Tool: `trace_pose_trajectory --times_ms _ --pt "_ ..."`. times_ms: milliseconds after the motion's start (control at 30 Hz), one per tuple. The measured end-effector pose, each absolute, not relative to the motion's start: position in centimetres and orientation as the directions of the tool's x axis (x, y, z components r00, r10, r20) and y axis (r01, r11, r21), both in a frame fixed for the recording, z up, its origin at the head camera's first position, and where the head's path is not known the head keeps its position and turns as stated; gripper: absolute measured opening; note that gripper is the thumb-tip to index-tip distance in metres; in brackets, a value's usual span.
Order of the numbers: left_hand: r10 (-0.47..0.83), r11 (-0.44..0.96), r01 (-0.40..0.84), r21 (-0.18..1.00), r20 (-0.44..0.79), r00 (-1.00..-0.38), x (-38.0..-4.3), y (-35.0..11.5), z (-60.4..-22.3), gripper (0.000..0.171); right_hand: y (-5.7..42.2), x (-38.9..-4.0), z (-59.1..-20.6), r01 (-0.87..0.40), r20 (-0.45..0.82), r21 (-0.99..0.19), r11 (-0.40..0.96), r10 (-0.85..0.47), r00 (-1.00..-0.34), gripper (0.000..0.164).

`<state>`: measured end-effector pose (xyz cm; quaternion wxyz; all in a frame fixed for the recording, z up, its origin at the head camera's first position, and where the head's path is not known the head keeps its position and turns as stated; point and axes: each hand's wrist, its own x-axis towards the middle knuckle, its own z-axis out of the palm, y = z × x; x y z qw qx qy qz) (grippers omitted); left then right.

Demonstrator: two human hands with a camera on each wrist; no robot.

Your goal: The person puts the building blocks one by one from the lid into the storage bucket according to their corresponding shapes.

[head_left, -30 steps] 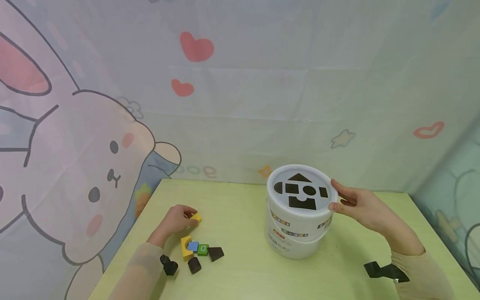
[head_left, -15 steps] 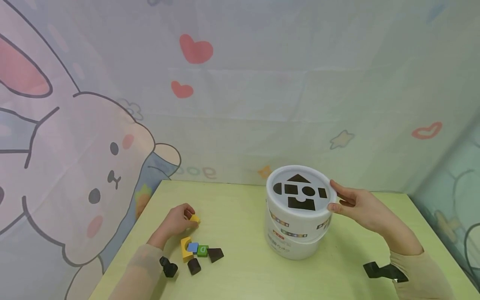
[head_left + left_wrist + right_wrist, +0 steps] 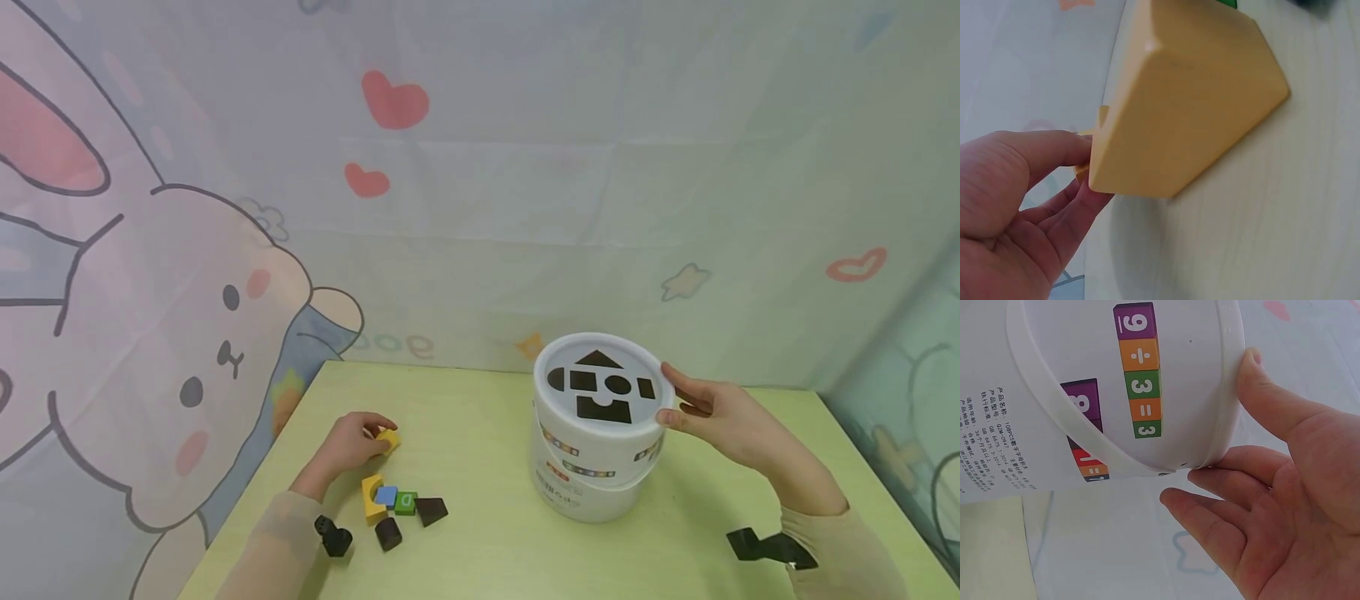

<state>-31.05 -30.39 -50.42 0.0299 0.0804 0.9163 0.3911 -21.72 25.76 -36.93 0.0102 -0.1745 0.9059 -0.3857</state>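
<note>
My left hand [image 3: 350, 445] pinches a small yellow block [image 3: 389, 440] between thumb and fingers, at the left of the table. In the left wrist view that block [image 3: 1081, 170] shows only partly, behind a large yellow block [image 3: 1191, 106] close to the camera. Nearer me lie a yellow arch block [image 3: 371, 505], a blue block [image 3: 386, 497], a green block [image 3: 406, 502], a dark four-sided block [image 3: 431, 511] and a dark rounded block [image 3: 388, 534]. My right hand [image 3: 723, 412] grips the lid rim of a white bucket [image 3: 588, 492]; the thumb [image 3: 1054, 150] of my left hand shows up close.
Differently shaped holes pierce the bucket's lid [image 3: 555, 404]. The pale green table [image 3: 480, 550] ends at a printed cloth backdrop [image 3: 487, 208]. A black wrist mount [image 3: 333, 537] sits beside the blocks, another [image 3: 772, 547] on the right sleeve. A dark cable [image 3: 936, 500] hangs at far right.
The small yellow block has turned slightly within the fingers of my left hand. My right hand and the bucket stay in place.
</note>
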Motion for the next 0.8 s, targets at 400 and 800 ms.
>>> trace_pose_trajectory --times_ms 400,800 --pt "0.158 0.715 0.134 0.686 0.028 -0.987 -30.9 -30.2 -49.7 0.034 25.6 -21.9 -37.0 -0.305 0.112 -0.708 0.637 -0.325 -0.939 0.078" --pt "0.205 0.7 0.23 0.676 0.118 -0.972 -30.6 -27.6 -46.8 0.041 25.7 -22.0 -37.1 -0.307 0.117 -0.708 0.637 -0.323 -0.939 0.079"
